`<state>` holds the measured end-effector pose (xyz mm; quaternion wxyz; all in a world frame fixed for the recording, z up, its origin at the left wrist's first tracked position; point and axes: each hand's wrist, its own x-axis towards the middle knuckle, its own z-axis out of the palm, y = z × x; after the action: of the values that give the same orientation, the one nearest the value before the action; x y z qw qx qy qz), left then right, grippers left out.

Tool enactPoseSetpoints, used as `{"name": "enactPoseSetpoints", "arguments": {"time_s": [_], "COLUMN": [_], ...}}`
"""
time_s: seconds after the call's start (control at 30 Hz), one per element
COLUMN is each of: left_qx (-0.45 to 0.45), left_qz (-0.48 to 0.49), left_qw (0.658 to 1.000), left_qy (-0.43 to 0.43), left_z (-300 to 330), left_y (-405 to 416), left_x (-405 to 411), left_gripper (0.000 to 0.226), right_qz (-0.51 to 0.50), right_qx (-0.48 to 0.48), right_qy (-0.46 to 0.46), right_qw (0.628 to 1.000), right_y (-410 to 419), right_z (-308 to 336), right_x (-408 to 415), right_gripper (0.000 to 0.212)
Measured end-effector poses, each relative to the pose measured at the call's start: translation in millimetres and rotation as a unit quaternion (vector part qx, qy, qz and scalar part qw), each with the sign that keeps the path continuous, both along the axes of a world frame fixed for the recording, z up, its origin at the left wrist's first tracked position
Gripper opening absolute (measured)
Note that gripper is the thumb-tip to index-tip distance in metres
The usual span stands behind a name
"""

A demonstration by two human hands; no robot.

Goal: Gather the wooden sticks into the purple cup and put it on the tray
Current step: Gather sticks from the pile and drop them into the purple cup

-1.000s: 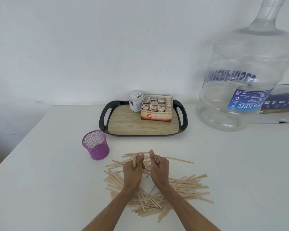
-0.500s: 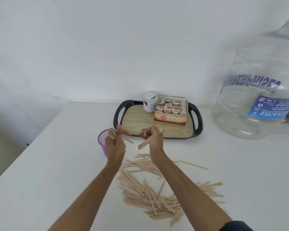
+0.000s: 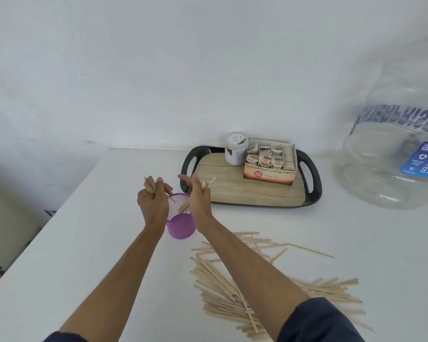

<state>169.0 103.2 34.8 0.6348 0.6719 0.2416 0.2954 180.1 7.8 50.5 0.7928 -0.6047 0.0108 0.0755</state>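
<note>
The purple mesh cup [image 3: 181, 227] stands upright on the white table, just left of the tray. My left hand [image 3: 153, 202] grips a small bundle of wooden sticks above the cup's left rim; their ends stick up past my fist. My right hand [image 3: 198, 196] holds a few sticks tilted over the cup's right side, their lower ends inside the mouth. A large pile of loose wooden sticks [image 3: 269, 280] lies on the table to the right, partly under my right forearm. The black tray [image 3: 314, 183] with a wood-pattern floor sits behind.
On the tray stand a white jar [image 3: 235, 152] and an open box of tea bags [image 3: 269, 164]. A big clear water bottle [image 3: 393, 144] fills the right side. The table's left edge [image 3: 47, 218] drops off beside the cup.
Both hands lifted bundles of sticks off the pile and carried them left and forward to the purple cup. The right hand's sticks now dip into the cup's mouth.
</note>
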Motion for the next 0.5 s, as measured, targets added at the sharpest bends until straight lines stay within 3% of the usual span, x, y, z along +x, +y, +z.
{"name": "enactPoseSetpoints", "arguments": {"time_s": [0.4,0.5], "left_qx": [-0.035,-0.037], "left_qz": [-0.087,-0.105], "left_qw": [0.995,0.994], "left_qy": [-0.03,0.002], "left_z": [15,18], "left_y": [-9,-13], "left_x": [16,18], "left_gripper": [0.057,0.053], "right_qz": [-0.015,-0.013], "right_qx": [-0.025,-0.007], "right_qy": [-0.004,0.007], "right_qw": [1.0,1.0], "right_y": [4,2], "right_z": [-14,-16], "right_x": [17,19], "right_gripper": [0.045,0.044]}}
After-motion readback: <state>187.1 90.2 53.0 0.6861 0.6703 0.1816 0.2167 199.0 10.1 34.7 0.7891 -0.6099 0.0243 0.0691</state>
